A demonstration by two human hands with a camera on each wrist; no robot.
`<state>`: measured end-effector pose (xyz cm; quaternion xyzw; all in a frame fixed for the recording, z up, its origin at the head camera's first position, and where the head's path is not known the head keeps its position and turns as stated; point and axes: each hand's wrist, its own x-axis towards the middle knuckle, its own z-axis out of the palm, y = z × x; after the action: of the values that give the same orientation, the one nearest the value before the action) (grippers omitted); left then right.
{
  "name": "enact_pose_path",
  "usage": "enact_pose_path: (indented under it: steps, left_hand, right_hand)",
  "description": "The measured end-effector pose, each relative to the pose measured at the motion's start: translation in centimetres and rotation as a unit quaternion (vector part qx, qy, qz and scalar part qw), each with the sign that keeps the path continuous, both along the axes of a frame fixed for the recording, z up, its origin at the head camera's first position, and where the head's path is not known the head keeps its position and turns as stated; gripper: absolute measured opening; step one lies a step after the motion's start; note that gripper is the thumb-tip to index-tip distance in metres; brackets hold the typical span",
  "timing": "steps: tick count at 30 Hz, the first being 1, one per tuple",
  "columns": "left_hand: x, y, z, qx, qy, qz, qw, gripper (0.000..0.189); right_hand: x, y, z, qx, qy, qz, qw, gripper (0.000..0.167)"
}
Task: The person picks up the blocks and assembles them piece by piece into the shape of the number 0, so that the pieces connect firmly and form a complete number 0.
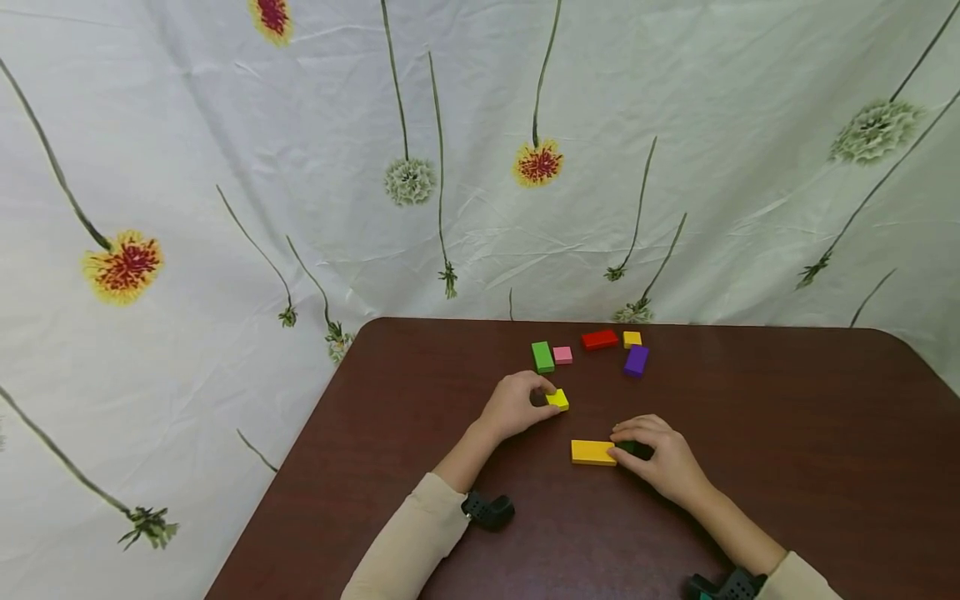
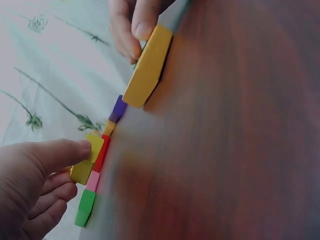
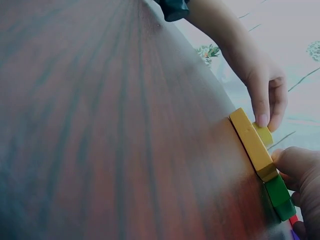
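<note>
My left hand (image 1: 517, 404) pinches a small bright yellow block (image 1: 558, 400) between thumb and fingers, also visible in the left wrist view. To its right, my right hand (image 1: 663, 458) has its thumb and fingertips at the right end of a long orange-yellow block (image 1: 592, 452). A dark green block (image 3: 280, 197) sits beside that end, partly under the right hand in the head view. The right wrist view shows the small yellow block (image 3: 262, 134) just behind the long one. How firmly the right fingers grip is partly hidden.
Farther back on the brown table (image 1: 450, 358) lie a green block (image 1: 542, 357), a pink block (image 1: 562, 355), a red block (image 1: 599, 339), a small yellow-orange block (image 1: 632, 338) and a purple block (image 1: 636, 360). A flowered white cloth (image 1: 480, 233) hangs behind the table.
</note>
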<state>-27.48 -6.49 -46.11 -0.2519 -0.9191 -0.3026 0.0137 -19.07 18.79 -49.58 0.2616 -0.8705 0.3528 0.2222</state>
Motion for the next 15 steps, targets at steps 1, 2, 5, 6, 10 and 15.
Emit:
enact_pose_path:
  steps: [1,2,5,6,10,15]
  left_hand:
    - [0.2,-0.1,0.1,-0.005,0.003,-0.004,1.0000,0.027]
    - [0.5,-0.2,0.1,-0.007,0.005,-0.007,0.9999,0.027]
    - [1.2,-0.5,0.2,-0.016,0.004,-0.014,0.9998,0.026]
    - [1.5,-0.6,0.3,-0.015,0.001,-0.015,0.9998,0.026]
    - [2.5,-0.7,0.2,-0.013,-0.012,-0.021,0.9996,0.026]
    - [3.1,-0.7,0.0,-0.008,-0.007,-0.028,0.9995,0.026]
  right_hand:
    - [0.0,0.0,0.0,0.000,0.000,0.000,1.0000,0.018]
    - [0.0,-0.1,0.0,0.001,0.001,-0.001,1.0000,0.018]
    - [0.0,-0.1,-0.1,0.001,0.006,0.001,1.0000,0.018]
    - [0.0,-0.2,-0.1,0.002,0.008,0.001,1.0000,0.018]
    - [0.1,-0.2,0.1,0.001,0.010,0.000,1.0000,0.018]
    - [0.1,-0.2,0.3,-0.001,0.014,0.001,0.9999,0.019]
